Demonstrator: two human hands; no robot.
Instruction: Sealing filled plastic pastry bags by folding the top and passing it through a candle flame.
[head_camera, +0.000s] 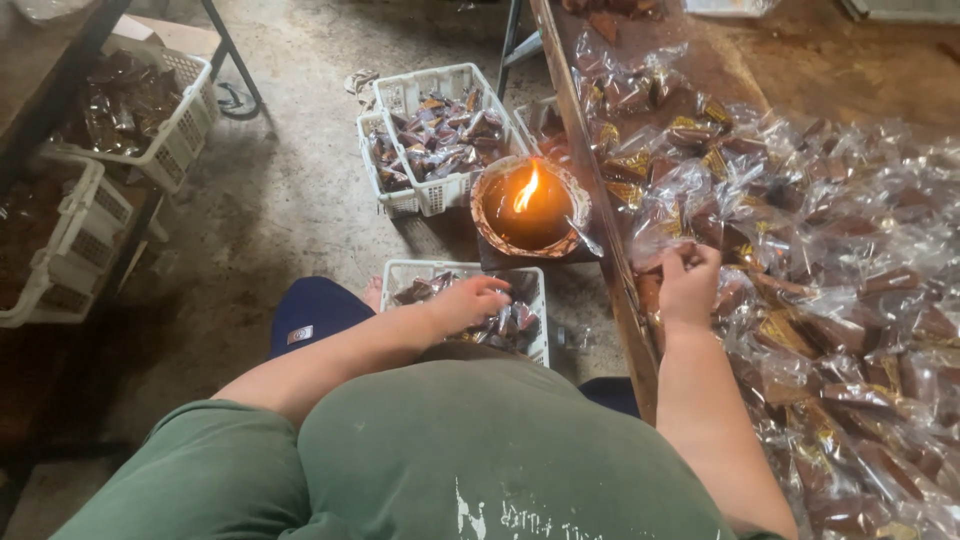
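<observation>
At six o'clock of the frame: a seated person in a green shirt, both bare arms reaching forward.

Left hand (468, 300): lowered over a small white basket (535, 285) at centre, fingers curled and half closed among the wrapped brown sweets (510, 325) inside; whether it grips one cannot be told.

Right hand (688, 283): at four o'clock of the flame, closed on a clear-wrapped packet (672, 262) taken at the near edge of the heap of packets (800, 260) covering the wooden table (640, 330).

Oil lamp (528, 205): dark round bowl, lit, flame (526, 190) upright, standing at centre between the two hands and just beside the table edge.

Twin white baskets (430, 135): at twelve o'clock of the lamp, filled with wrapped sweets.

Further baskets (150, 120): at ten o'clock, on a dark rack, well apart.

Handling note, as a judgement: the packet's open end likely wants only a brief pass at the flame, with fingers held back on the filled part and loose film kept clear.

Edges and room: the table's long edge runs from twelve to five o'clock, touching the right forearm. Concrete floor (270, 200) lies open at nine to eleven o'clock. The passage between small basket, lamp and table edge is tight; sleeves and wrappers sit near the flame.
</observation>
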